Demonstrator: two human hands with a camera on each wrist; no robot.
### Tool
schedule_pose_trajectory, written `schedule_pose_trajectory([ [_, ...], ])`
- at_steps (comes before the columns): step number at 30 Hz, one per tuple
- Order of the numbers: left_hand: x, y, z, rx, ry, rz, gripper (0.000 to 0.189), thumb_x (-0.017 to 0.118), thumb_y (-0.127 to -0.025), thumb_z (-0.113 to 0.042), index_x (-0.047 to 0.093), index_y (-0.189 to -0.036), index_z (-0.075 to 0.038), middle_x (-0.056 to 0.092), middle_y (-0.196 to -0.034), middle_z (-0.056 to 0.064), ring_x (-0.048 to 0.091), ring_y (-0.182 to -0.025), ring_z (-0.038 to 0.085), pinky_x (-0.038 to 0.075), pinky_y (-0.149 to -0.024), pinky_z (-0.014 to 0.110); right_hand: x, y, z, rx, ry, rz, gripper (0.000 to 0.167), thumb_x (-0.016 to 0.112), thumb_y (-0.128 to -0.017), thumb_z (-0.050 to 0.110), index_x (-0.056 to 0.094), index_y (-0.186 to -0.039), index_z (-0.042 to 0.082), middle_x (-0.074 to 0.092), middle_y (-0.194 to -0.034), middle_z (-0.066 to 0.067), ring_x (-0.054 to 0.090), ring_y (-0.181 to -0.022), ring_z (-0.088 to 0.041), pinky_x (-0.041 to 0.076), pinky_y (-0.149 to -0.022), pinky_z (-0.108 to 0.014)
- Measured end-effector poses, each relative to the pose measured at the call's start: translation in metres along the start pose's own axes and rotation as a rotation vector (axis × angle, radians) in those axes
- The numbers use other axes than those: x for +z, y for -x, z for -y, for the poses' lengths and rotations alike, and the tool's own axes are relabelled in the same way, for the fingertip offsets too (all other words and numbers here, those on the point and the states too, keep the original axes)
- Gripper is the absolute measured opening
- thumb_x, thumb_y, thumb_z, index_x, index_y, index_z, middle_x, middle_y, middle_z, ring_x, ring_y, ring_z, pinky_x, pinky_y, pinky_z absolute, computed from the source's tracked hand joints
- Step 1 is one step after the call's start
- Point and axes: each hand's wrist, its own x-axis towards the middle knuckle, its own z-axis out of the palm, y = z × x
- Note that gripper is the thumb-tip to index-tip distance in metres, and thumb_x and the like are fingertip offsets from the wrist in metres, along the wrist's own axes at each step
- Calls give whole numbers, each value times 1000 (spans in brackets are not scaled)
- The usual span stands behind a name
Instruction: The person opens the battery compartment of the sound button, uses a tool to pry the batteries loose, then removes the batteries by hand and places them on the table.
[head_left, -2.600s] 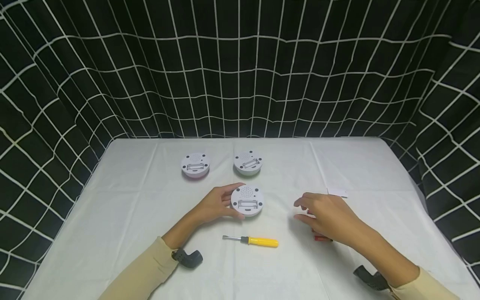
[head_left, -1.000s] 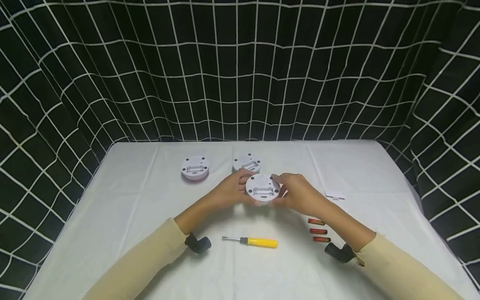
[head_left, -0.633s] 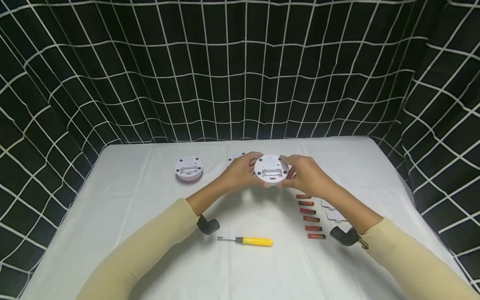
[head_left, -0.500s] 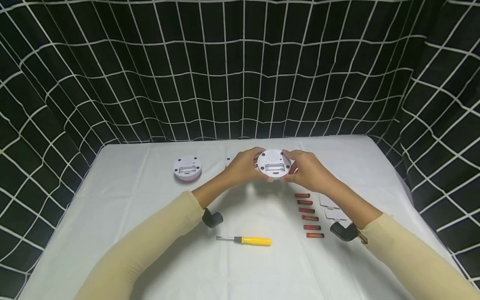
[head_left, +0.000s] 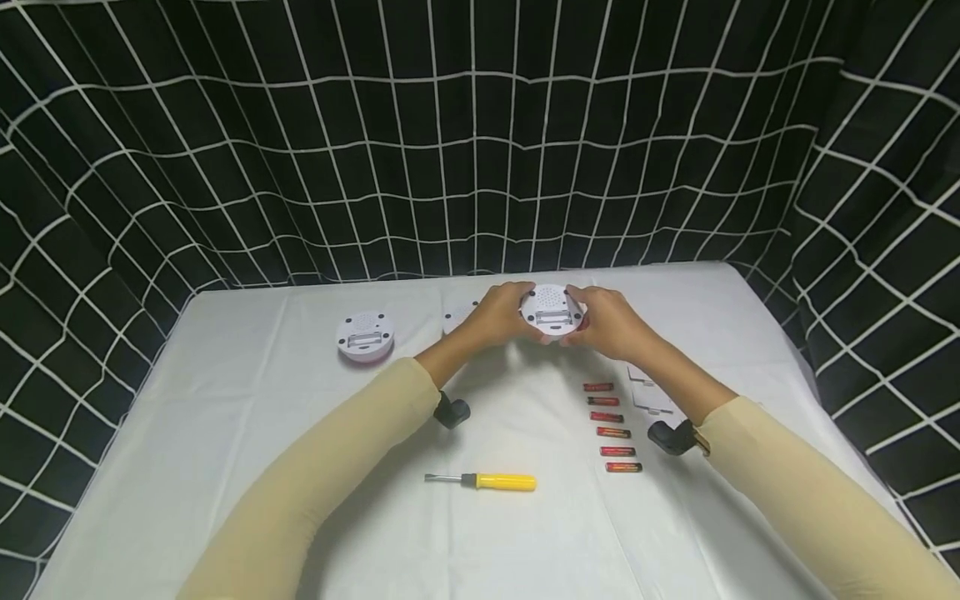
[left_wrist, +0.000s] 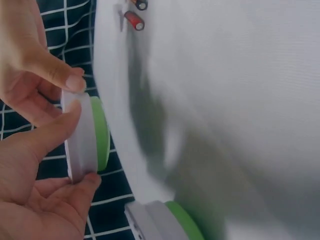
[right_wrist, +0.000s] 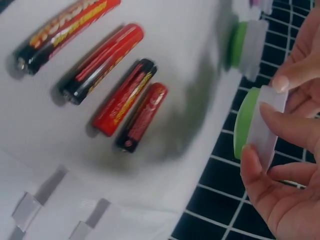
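Observation:
Both hands hold up a round white device (head_left: 552,310) by its rim, above the far part of the table. Its underside faces me, with small speaker holes, dark feet and an uncovered battery compartment with no batteries inside. A green dome (right_wrist: 245,125) forms its other side. My left hand (head_left: 504,315) grips the left edge. On the right edge my right hand (head_left: 613,323) pinches it between thumb and fingers. Nearer me lies a column of several red batteries (head_left: 613,432). White battery covers (head_left: 651,392) lie beside them, partly behind my right forearm.
A yellow-handled screwdriver (head_left: 506,482) lies at the front middle of the white-covered table (head_left: 525,550). Another upturned device (head_left: 365,336) stands at the back left. A green-domed one (left_wrist: 182,220) sits behind my left hand. A dark gridded curtain (head_left: 480,150) encloses the back and sides.
My right hand has come from beside the batteries to the device's right edge. The device has been lifted and carried away from me and to the right, held by both hands.

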Motion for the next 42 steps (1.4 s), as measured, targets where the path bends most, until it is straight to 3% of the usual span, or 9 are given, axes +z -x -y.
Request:
schedule_pose_trajectory([
  [6,9,-7,-4,-39,-13,17,70,94,-70,-20,61,-129,1,70,-114,10,63,-98,21,52,-91,28,6,-6,-9,10,15,31,84,88,-75,5,42,-140,-21,61,-126,-36,62,-110,-45,50,-99,-56],
  [14,24,-14,-4,-116,-52,32,66,93,-73,-22,62,-128,0,70,-115,9,64,-98,20,53,-92,28,11,-9,-19,47,17,94,83,87,-77,6,41,-141,-21,57,-130,-38,59,-116,-48,47,-104,-57],
  [21,31,-14,-6,-167,-46,66,56,92,-74,-20,64,-117,0,71,-106,9,64,-89,20,55,-83,27,16,-10,-26,51,36,121,81,87,-76,6,44,-139,-20,60,-126,-38,61,-111,-48,49,-100,-56],
  [26,31,-10,-8,-205,-46,68,57,91,-76,-21,63,-120,1,70,-107,9,63,-90,20,54,-86,28,19,-12,-28,76,35,146,84,86,-77,7,40,-142,-20,53,-135,-39,55,-122,-51,44,-108,-58],
  [31,30,-10,-9,-216,-64,86,69,90,-77,-24,57,-132,2,68,-119,12,64,-105,24,53,-98,32,19,-13,-28,75,36,158,86,86,-78,8,38,-144,-19,52,-137,-38,54,-124,-50,42,-110,-58],
  [35,27,-11,-9,-209,-100,121,91,88,-80,-32,42,-149,5,57,-143,18,56,-129,30,44,-113,36,15,-13,-30,94,21,178,90,87,-78,10,36,-147,-17,51,-140,-37,51,-128,-50,40,-112,-60],
  [38,23,-12,-10,-197,-109,125,98,85,-83,-39,33,-155,4,46,-153,19,46,-141,32,37,-119,38,9,-12,-33,111,14,190,92,87,-77,11,35,-148,-15,59,-129,-34,59,-115,-45,45,-106,-58],
  [42,9,-6,-14,-173,-104,98,99,82,-84,-44,31,-158,-3,43,-157,15,42,-144,29,36,-119,41,-2,-9,-35,109,41,211,89,84,-79,7,34,-149,-14,63,-121,-31,63,-100,-39,53,-94,-54],
])
